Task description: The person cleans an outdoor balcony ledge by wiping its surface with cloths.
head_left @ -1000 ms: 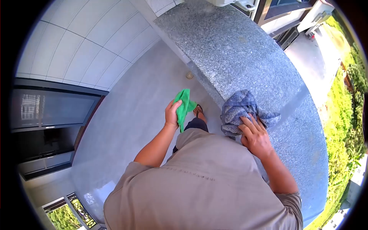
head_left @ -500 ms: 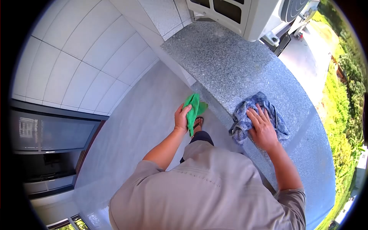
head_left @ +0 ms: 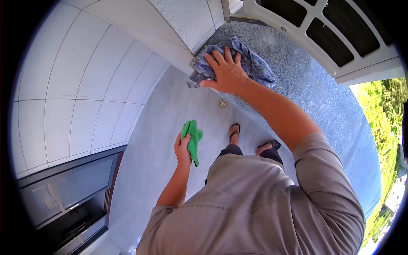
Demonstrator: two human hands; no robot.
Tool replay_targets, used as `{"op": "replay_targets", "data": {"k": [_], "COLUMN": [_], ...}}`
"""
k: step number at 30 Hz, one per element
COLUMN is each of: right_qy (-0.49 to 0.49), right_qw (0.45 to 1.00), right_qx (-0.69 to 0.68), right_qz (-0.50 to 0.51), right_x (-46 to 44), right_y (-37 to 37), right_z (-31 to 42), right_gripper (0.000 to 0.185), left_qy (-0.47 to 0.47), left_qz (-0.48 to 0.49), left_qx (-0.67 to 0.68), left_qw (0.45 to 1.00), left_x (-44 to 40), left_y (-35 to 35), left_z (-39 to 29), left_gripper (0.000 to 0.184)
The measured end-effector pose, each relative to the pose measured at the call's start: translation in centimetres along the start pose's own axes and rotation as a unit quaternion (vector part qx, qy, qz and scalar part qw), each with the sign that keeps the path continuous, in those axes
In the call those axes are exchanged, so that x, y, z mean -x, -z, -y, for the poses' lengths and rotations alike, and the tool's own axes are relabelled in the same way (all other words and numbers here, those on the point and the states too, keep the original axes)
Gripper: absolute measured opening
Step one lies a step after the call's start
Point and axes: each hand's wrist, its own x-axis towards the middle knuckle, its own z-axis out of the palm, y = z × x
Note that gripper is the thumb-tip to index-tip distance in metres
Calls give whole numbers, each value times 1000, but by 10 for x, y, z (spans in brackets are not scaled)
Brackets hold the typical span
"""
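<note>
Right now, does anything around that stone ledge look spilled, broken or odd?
Nothing stands out: no spill or breakage shows on the ledge. The blue cloth, rumpled under the right hand, droops past the ledge's edge, which looks ordinary; the left hand grips the green cloth.

bright daylight, sunlit greenery (head_left: 386,123) glaring at right, strong fisheye bowing, black corners

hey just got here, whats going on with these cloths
A person has the right hand spread flat on a crumpled blue-grey cloth on the speckled stone ledge, close to the pale wall corner. Part of that cloth hangs over the ledge's front edge. The left hand grips a green cloth, held out over the floor and clear of the ledge.
</note>
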Motion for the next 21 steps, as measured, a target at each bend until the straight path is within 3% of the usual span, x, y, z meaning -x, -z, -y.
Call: {"op": "replay_targets", "data": {"k": [6, 7, 9, 13, 16, 21], "right_qy": [-49, -13, 40, 22, -47, -59], "right_qw": [997, 998, 998, 998, 999, 998], "right_qx": [64, 44, -7, -18, -14, 24], "right_qz": [-17, -37, -51, -61, -8, 8], "right_x": [-37, -28, 2, 114, 174, 171], "right_y": [-19, -20, -18, 27, 52, 50], "right_z": [16, 4, -23, -46, -40, -23], "right_gripper": [67, 54, 50, 52, 63, 64], "left_qy": [-140, -156, -171, -160, -143, -99], "left_qz": [11, 14, 34, 48, 44, 2], "left_qx": [26, 39, 22, 12, 5, -3], "left_qw": [990, 987, 985, 986, 989, 995], "left_x": [-34, -38, -56, -86, -93, -65], "left_y": [-67, -78, -84, -69, -47, -19], "left_z": [-98, -107, -116, -107, -84, -67], "left_gripper": [29, 29, 30, 30, 36, 35]}}
